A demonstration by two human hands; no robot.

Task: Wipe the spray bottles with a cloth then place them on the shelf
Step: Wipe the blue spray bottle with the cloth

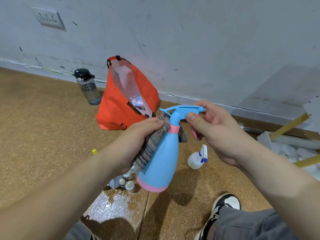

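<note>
The left hand (pixel 136 135) curls round a striped grey cloth (pixel 152 144) and presses it against the neck and side of a blue spray bottle (pixel 161 158) with pink bands. The bottle is held tilted in the air above the cork-brown floor (pixel 43 127). The right hand (pixel 216 129) pinches its blue spray head. Under it a white spray bottle (pixel 196 159) and several small bottles (pixel 124 181) sit on the floor. At the floor's far edge, against the wall, an orange bag (pixel 114 108) carries a black label too small to read.
</note>
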